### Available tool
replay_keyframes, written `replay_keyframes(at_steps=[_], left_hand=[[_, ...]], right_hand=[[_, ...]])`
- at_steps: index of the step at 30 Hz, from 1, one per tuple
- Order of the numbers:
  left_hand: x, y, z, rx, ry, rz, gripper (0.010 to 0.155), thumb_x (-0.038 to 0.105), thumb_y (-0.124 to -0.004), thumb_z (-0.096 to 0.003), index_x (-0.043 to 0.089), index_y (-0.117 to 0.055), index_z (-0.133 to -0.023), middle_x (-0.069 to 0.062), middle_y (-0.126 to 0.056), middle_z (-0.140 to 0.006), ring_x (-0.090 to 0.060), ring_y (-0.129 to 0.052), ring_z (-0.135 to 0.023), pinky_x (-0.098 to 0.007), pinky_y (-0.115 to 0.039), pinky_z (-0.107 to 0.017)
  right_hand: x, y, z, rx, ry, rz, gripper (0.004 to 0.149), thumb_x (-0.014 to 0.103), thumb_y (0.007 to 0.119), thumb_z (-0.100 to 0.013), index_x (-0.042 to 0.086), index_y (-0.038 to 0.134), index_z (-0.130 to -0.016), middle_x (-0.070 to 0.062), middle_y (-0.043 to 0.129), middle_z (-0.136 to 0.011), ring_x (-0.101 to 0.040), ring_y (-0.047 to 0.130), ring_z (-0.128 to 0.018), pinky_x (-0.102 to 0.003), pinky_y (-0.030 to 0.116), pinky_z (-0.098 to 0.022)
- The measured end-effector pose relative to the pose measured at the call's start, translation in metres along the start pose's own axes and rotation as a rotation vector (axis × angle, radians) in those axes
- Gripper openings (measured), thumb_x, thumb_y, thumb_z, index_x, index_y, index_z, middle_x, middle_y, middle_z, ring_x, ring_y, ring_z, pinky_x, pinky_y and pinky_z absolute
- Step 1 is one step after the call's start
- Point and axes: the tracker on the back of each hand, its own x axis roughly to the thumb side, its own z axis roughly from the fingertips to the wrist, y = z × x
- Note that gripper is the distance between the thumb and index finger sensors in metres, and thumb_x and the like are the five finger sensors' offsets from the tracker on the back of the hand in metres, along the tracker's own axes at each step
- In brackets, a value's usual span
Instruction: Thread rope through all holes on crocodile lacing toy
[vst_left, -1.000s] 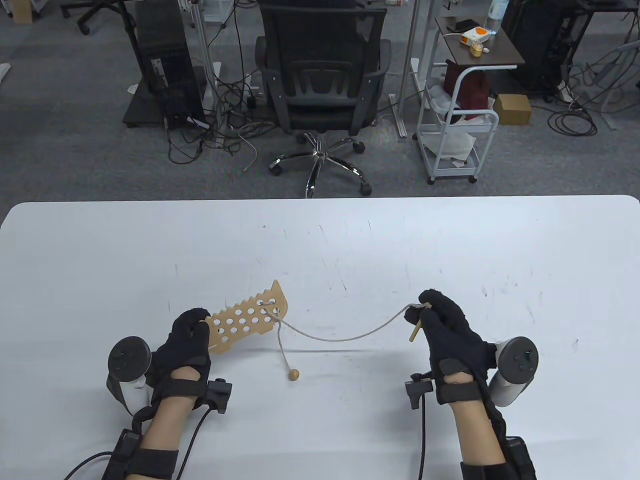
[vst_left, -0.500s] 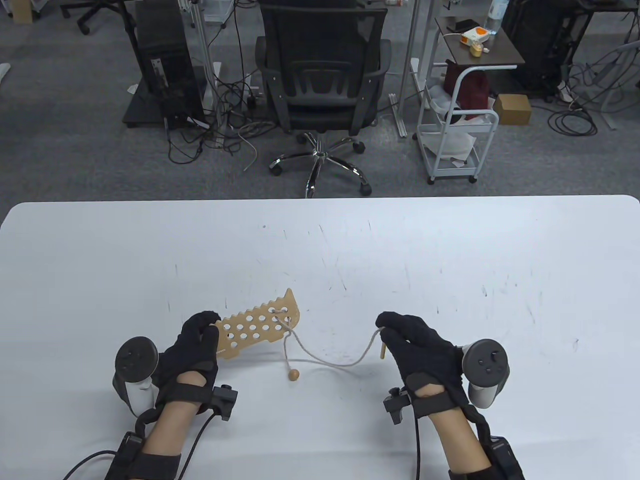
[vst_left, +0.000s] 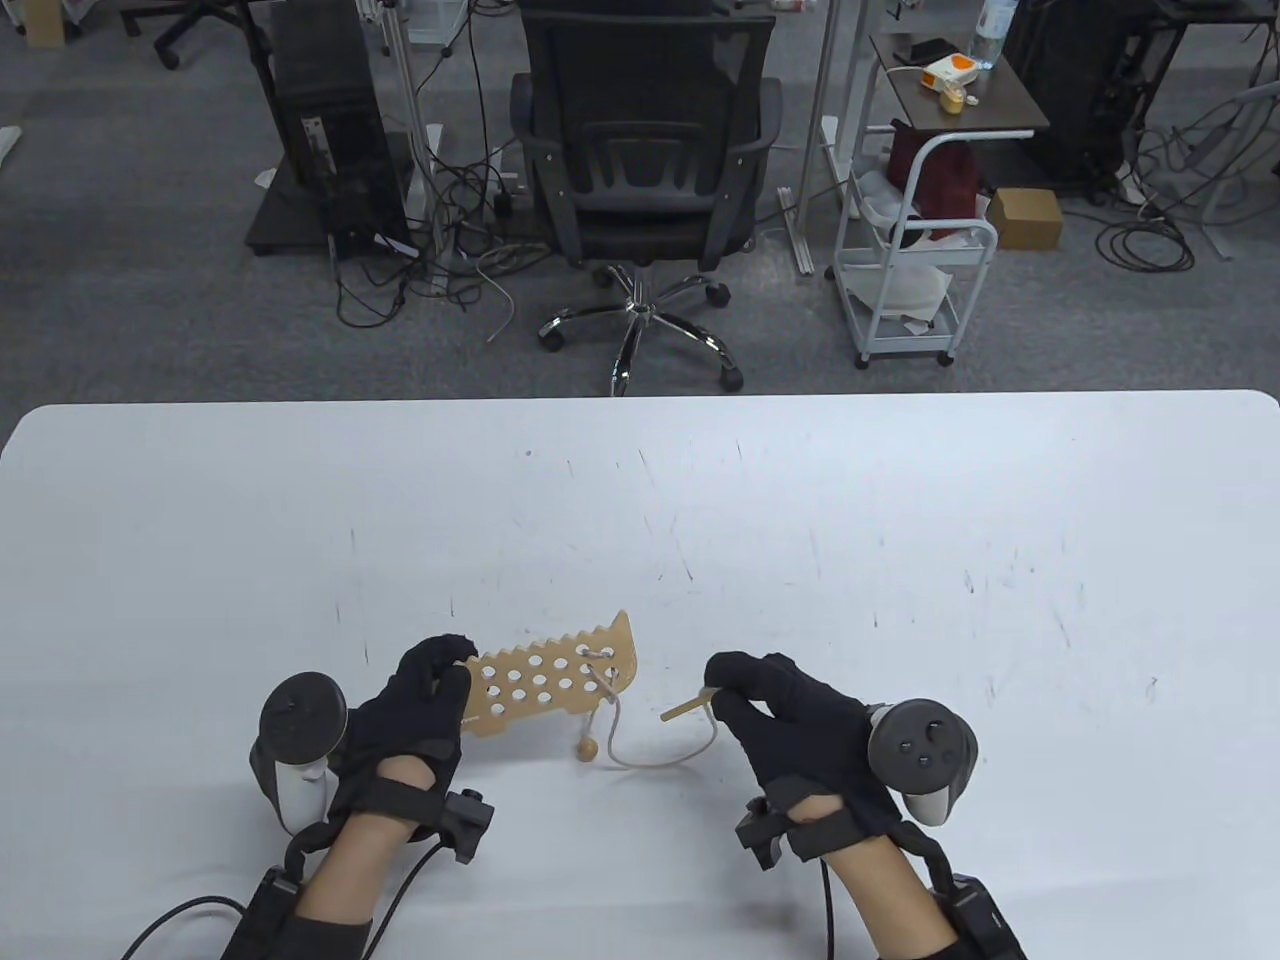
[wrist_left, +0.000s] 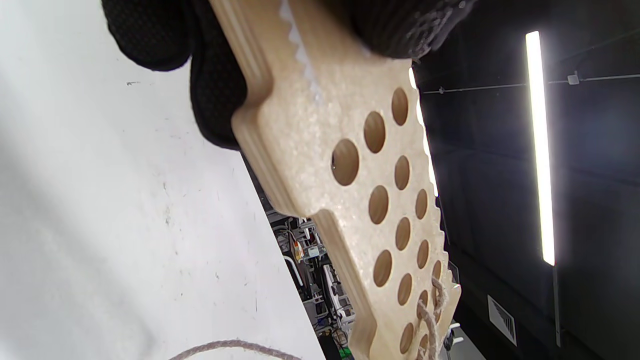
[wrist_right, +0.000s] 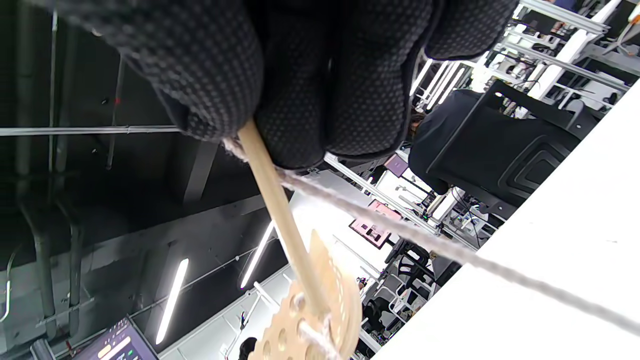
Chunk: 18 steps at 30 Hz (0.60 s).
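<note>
The wooden crocodile lacing board has several round holes and a toothed far edge. My left hand grips its left end and holds it off the table; the left wrist view shows the board close up. A beige rope passes through holes near the board's right end and sags to the table. A wooden bead hangs on its short end. My right hand pinches the wooden needle, which points left toward the board. In the right wrist view the needle points at the board.
The white table stretches wide beyond the hands. Past its far edge stand a black office chair and a white cart on the floor.
Both hands moved toward each other and nearer to me. The right hand brought the needle left, now pointing at the board; the rope went slack. The board shifted right.
</note>
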Motion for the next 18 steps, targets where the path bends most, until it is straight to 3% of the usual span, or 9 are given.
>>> replay_keyframes(at_steps=[18], left_hand=[[0.007,-0.02,0.006,-0.081,-0.014,-0.043,0.052,0.038,-0.073,-0.0425,0.026,-0.071,-0.093,-0.002,-0.09,-0.076,-0.024,-0.099,-0.058,-0.052,-0.071,-0.065]], right_hand=[[0.014,0.023,0.009,0.013,-0.072,0.098,0.037,0.027,0.094,-0.04,0.027,0.09,-0.077,-0.001,0.101,-0.073,-0.031,0.095,-0.071,-0.059,0.061,-0.062]])
